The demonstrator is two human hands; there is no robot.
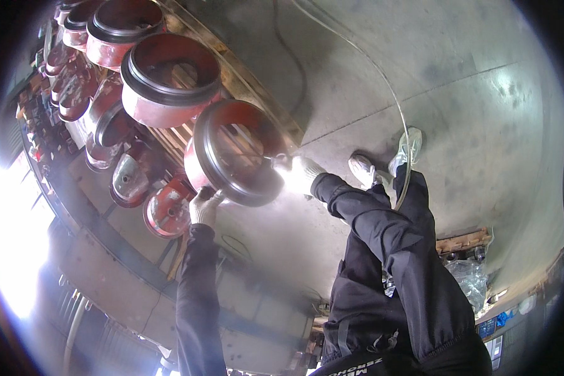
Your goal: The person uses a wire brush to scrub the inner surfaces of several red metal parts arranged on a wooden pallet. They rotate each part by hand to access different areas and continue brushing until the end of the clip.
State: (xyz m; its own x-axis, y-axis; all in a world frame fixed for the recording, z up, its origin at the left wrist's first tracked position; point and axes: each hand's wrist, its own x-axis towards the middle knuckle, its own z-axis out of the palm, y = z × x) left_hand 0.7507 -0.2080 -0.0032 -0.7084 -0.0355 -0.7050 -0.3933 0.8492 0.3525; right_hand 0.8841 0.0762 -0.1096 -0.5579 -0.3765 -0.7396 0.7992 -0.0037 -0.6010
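A wide concrete floor point(457, 106) is seen, with a wooden pallet point(244, 81) on it carrying rows of red drum-shaped castings point(169, 78). One red drum with a black rim point(232, 153) is held tilted at the pallet's edge. It is gripped between both gloved hands: the left hand point(203, 207) is closed on the lower rim, the right hand point(301, 175) clasped on the opposite edge. The lifting or setting step appears to be in hand; a steady, balanced two-handed hold is called for next.
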